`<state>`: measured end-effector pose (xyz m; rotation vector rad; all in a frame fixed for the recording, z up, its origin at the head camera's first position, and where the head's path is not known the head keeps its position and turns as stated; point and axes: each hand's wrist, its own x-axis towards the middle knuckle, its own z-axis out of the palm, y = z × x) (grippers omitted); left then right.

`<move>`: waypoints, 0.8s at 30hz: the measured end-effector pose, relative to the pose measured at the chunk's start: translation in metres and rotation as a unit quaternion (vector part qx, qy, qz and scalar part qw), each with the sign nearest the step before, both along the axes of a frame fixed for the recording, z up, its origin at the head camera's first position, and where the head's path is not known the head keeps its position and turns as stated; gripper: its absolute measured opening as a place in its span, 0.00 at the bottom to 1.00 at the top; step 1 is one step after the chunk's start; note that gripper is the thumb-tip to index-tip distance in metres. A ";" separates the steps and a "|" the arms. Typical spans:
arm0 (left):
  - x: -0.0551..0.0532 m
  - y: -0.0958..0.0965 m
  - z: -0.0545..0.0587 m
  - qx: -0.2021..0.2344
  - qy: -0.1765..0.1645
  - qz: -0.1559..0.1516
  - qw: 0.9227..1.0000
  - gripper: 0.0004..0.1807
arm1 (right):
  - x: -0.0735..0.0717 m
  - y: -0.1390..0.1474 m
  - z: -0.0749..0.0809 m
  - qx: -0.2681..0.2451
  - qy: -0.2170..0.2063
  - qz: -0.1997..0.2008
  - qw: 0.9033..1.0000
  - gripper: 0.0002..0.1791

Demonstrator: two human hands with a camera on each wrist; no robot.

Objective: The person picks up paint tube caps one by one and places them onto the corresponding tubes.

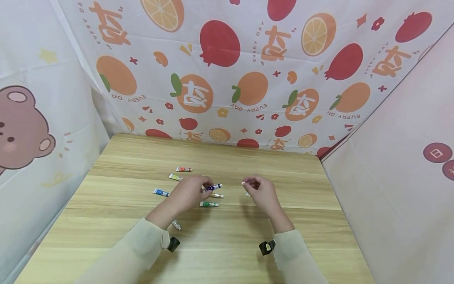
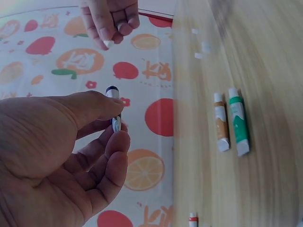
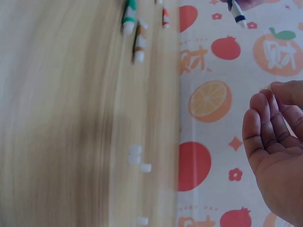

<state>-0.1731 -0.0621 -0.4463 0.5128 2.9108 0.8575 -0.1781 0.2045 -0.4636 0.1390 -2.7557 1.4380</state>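
My left hand [image 1: 191, 191] pinches a dark purple paint tube [image 1: 214, 187] between thumb and fingers, held above the table. The tube's white tip [image 3: 242, 23] points toward my right hand [image 1: 261, 193]. Between the right thumb and fingertips is a small white cap [image 2: 108, 43], apart from the tube. Below the left hand lie an ochre paint tube [image 2: 220, 122] and a green paint tube [image 2: 239, 122], side by side. Several loose white caps [image 3: 135, 154] lie on the table near the right hand, partly hidden by it in the head view.
Red [image 1: 184, 169], yellow-green [image 1: 175, 177] and blue [image 1: 161, 192] paint tubes lie on the wooden table [image 1: 227, 252] to the left. A whitish tube [image 1: 176, 225] is partly covered by the left forearm. A fruit-printed cloth [image 1: 220, 79] hangs behind the table.
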 end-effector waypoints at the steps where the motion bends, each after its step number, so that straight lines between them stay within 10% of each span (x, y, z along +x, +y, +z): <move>1: 0.001 0.001 0.002 0.003 -0.002 -0.001 1.000 0.07 | 0.001 -0.001 0.002 -0.006 -0.002 0.003 1.000 0.05; 24: 0.023 0.008 0.031 0.004 0.052 -0.027 0.998 0.07 | 0.023 -0.017 0.029 -0.044 0.009 0.073 0.996 0.05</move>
